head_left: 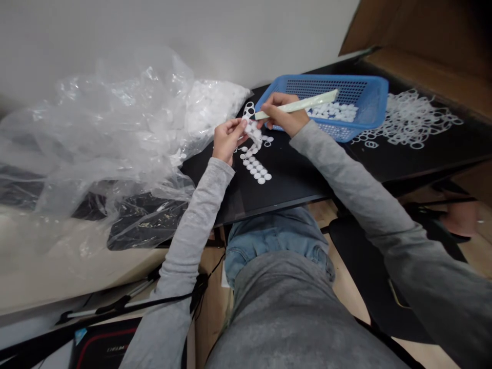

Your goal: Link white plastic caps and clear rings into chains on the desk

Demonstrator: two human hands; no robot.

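A strip of joined white discs (262,172) hangs from my left hand (228,140), whose thumb and fingers pinch its upper part. The strip's lower end lies on the black table, and its top end shows open rings. My right hand (286,114) is closed round a long pale-handled tool (307,104), its dark tip touching or very near the strip beside my left fingertips. Behind my right hand stands a blue basket (374,105) with loose white discs (335,111) inside. A few small white pieces (268,139) lie close to the strip.
Clear plastic bags (115,123) spread over the left side, one holding white pieces (215,107). A pile of white rings (413,120) lies right of the basket, near a cardboard box (430,72). The black table's front edge (277,205) is near my lap.
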